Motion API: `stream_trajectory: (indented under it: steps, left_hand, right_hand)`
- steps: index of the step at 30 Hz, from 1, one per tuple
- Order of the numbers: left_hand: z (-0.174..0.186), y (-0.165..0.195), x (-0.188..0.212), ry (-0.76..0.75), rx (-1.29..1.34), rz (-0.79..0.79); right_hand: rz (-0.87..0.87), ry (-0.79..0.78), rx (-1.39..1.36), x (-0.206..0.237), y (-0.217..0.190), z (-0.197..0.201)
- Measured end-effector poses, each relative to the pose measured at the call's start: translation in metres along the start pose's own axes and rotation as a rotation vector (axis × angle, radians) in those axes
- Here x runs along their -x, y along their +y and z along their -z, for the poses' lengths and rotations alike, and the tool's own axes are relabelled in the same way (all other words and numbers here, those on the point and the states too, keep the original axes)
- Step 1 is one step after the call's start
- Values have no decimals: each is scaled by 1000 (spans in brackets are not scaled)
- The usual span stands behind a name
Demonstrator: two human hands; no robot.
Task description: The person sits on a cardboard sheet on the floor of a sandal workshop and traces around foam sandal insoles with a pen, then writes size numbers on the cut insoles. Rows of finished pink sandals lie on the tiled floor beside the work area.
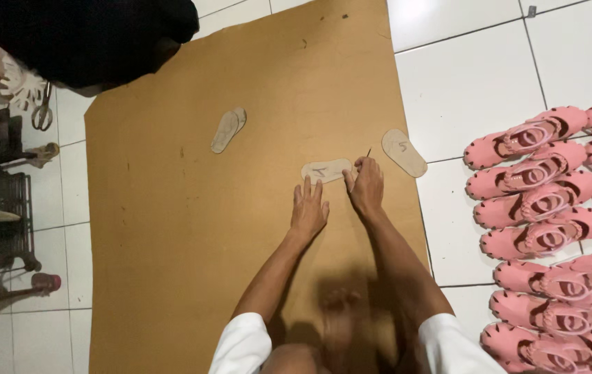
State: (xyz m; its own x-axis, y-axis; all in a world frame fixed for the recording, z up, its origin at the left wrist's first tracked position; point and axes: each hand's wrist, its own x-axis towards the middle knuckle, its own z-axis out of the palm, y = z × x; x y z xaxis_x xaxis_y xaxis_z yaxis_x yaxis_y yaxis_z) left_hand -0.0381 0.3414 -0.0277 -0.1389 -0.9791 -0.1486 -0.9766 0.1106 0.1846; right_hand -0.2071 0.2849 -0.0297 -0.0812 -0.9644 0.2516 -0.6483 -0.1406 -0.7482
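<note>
Looks to me like a home footwear workshop: white tiled floor (476, 62), brown cardboard sheet (192, 242), sole templates (325, 170), rows of pink sandals (552, 228), scissors (42, 111).

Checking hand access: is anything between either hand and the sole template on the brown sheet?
Nothing visible. The left hand lies flat just below the sole template, fingertips at its edge. The right hand, holding a thin pen, is at its right end. The brown sheet between them is bare.

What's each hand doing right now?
Left hand: open, flat on the template.
Right hand: closed on a pen.
</note>
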Motion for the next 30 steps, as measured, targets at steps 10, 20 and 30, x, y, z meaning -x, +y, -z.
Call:
stream_trajectory:
  steps: [10,20,30]
  left_hand:
    - [18,3,-2,-90,-27,54]
    - [31,13,-10,-120,-130,-27]
    - [-5,1,-9,1,53,-109]
  right_hand:
    - [-37,28,-39,1,-5,0]
    - [-103,64,2,7,-19,0]
    - [-88,123,23,10,-19,-8]
